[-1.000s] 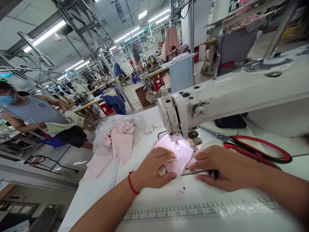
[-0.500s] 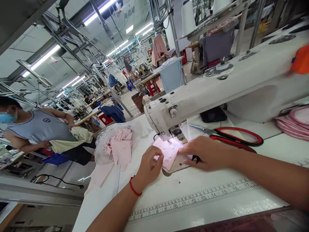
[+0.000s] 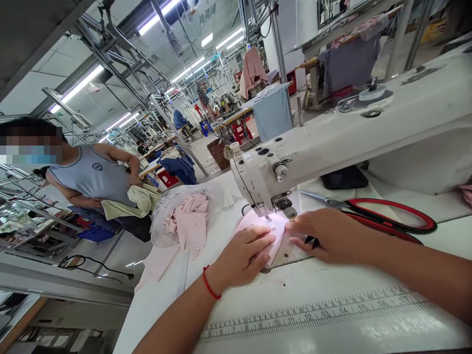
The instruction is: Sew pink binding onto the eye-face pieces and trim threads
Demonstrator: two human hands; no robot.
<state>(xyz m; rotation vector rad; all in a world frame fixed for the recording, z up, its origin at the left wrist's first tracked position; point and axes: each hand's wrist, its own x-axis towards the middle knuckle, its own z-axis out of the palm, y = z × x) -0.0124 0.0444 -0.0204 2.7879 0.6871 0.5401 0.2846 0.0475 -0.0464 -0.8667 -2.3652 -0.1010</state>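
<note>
A small pink fabric piece (image 3: 277, 225) lies lit under the needle of a white sewing machine (image 3: 332, 142). My left hand (image 3: 241, 255), a red string at its wrist, rests flat on the piece's left side with fingers stretched out. My right hand (image 3: 328, 236) presses down on the right side of the piece, and a small dark tool (image 3: 312, 241) shows under its fingers. Both hands sit just in front of the presser foot.
Red-handled scissors (image 3: 383, 216) lie behind my right hand. A clear bag of pink fabric pieces (image 3: 186, 219) sits to the left. A printed ruler (image 3: 317, 314) runs along the table's near edge. A person in a grey vest (image 3: 92, 177) holds yellowish cloth at the left.
My left hand went from pinching the fabric's edge to lying flat on it. The view shifted slightly; the right hand stays on the piece.
</note>
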